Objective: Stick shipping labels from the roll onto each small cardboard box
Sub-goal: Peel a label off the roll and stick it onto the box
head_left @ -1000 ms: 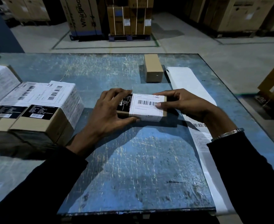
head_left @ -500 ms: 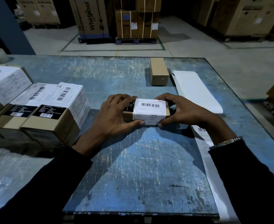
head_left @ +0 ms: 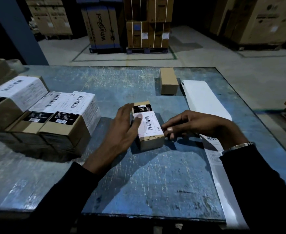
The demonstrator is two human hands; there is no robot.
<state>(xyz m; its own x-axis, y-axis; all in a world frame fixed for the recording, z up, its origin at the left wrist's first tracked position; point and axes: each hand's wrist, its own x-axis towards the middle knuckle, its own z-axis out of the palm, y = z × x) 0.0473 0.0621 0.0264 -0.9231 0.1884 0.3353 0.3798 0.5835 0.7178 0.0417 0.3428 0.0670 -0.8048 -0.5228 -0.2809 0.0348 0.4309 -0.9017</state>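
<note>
A small cardboard box (head_left: 151,142) lies mid-table, its long side pointing away from me. It has a white shipping label (head_left: 148,124) on top and a black label at the far end. My left hand (head_left: 120,130) rests against its left side, fingers stretched out and thumb pressing on the white label. My right hand (head_left: 194,125) is at its right side, curled fingertips pinching the near right corner. The label strip (head_left: 204,100) runs down the table's right side, partly under my right wrist. A plain unlabelled box (head_left: 168,81) stands at the far side.
Several labelled boxes (head_left: 66,119) stand packed together at the left, with more boxes behind them. The blue table (head_left: 147,183) ends just past the label strip on the right. Large cartons on pallets (head_left: 147,34) stand on the warehouse floor beyond.
The box has been turned about a quarter turn, from lying crosswise to pointing away from me. My left hand's fingers have spread out. My right hand has shifted to the near right corner.
</note>
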